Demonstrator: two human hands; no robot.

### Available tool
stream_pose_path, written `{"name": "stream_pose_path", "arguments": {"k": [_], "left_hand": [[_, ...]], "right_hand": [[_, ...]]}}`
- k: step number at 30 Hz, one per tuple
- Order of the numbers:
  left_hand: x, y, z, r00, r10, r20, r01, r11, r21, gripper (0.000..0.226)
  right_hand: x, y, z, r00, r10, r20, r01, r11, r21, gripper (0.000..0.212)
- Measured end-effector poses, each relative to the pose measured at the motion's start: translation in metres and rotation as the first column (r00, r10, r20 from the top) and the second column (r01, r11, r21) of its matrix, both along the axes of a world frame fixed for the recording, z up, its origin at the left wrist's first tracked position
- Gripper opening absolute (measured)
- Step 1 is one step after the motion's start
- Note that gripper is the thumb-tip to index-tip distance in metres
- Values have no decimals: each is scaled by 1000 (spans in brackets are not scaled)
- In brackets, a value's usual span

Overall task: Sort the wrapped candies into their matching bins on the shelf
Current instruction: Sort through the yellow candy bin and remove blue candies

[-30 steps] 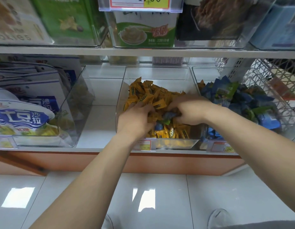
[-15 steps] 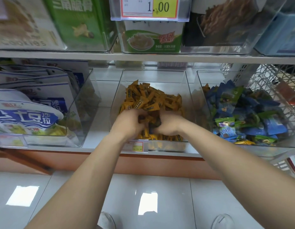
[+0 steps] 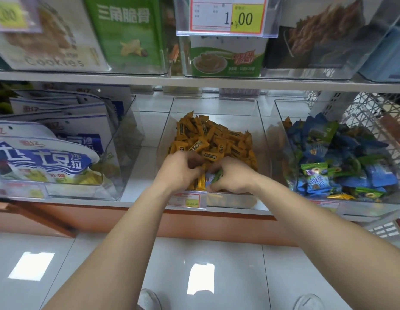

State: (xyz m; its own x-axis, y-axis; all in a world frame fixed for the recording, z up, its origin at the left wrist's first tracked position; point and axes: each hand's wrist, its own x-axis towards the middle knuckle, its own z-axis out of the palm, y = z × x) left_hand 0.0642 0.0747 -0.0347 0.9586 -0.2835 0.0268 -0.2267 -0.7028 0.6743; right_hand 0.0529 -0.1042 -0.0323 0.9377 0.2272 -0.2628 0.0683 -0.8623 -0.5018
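A clear middle bin (image 3: 259, 121) holds a heap of yellow wrapped candies (image 3: 214, 139). To its right, a second clear bin (image 3: 281, 121) is full of blue and green wrapped candies (image 3: 342, 159). Both my hands are at the front of the yellow heap. My right hand (image 3: 233, 175) grips a green and blue wrapped candy (image 3: 215, 175) between its curled fingers. My left hand (image 3: 180, 171) has its fingers curled down among the yellow candies; what it holds is hidden.
A clear bin of large white and blue snack bags (image 3: 44, 153) stands at the left. The upper shelf (image 3: 194, 82) carries boxes and a price tag (image 3: 227, 15). A white wire basket (image 3: 382, 117) sits at the far right. Glossy floor tiles lie below.
Both hands have drawn together at the front of the yellow heap. A green and blue candy now shows in my right hand. The view has shifted left and closer.
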Motion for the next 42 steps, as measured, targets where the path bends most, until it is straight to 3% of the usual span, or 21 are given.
{"name": "stream_pose_path", "arguments": {"k": [4, 7, 8, 10, 12, 15, 18, 20, 22, 24, 27, 29, 31, 35, 39, 42], "left_hand": [[0, 0, 1, 1000, 10, 19, -11, 999, 32, 25], [-3, -3, 0, 1000, -1, 15, 0, 997, 75, 24], [-4, -4, 1, 1000, -4, 17, 3, 997, 81, 23], [-8, -10, 5, 998, -35, 50, 29, 993, 114, 22], [-14, -19, 8, 989, -98, 114, 78, 983, 164, 20], [-22, -38, 10, 977, -179, 119, 158, 973, 165, 20], [-30, -57, 8, 963, -267, 21, 261, 952, 158, 32], [-34, -68, 6, 950, -312, 1, 306, 934, 184, 36], [-34, -77, 5, 939, -343, 7, 333, 916, 225, 33], [-30, -82, 7, 937, -349, -27, 346, 912, 218, 33], [-21, -85, 11, 947, -321, -11, 317, 925, 209, 35], [-14, -88, 13, 945, -322, 58, 299, 921, 249, 37], [-6, -93, 13, 933, -355, 57, 323, 896, 304, 45], [9, -106, 9, 913, -400, -78, 396, 827, 399, 76], [17, -111, -1, 910, -400, -106, 398, 776, 489, 108], [27, -106, -2, 889, -425, -169, 453, 764, 460, 96]], "right_hand": [[-9, -16, 29, 977, -173, 125, 148, 971, 189, 47], [-25, -34, 58, 968, -215, 125, 137, 880, 454, 41], [-31, -43, 68, 963, -212, 168, 110, 873, 475, 39], [-40, -66, 83, 922, -223, 315, 91, 920, 382, 37], [-47, -97, 89, 845, -313, 434, 194, 935, 296, 37], [-56, -147, 78, 699, -489, 522, 431, 870, 238, 41], [-60, -185, 58, 613, -520, 595, 547, 823, 155, 47], [-59, -196, 50, 651, -469, 597, 562, 826, 36, 52], [-57, -200, 44, 742, -448, 498, 567, 816, -111, 69], [-56, -198, 43, 759, -474, 446, 596, 781, -186, 78], [-60, -183, 51, 673, -410, 615, 627, 758, -181, 67], [-62, -164, 57, 628, -357, 691, 574, 813, -101, 57], [-65, -138, 57, 686, -313, 657, 468, 881, -68, 52], [-60, -100, 35, 848, -108, 519, 241, 950, -197, 68], [-51, -94, 23, 853, -73, 517, 233, 939, -252, 78], [-50, -98, 20, 850, -61, 523, 228, 938, -260, 82]]}}
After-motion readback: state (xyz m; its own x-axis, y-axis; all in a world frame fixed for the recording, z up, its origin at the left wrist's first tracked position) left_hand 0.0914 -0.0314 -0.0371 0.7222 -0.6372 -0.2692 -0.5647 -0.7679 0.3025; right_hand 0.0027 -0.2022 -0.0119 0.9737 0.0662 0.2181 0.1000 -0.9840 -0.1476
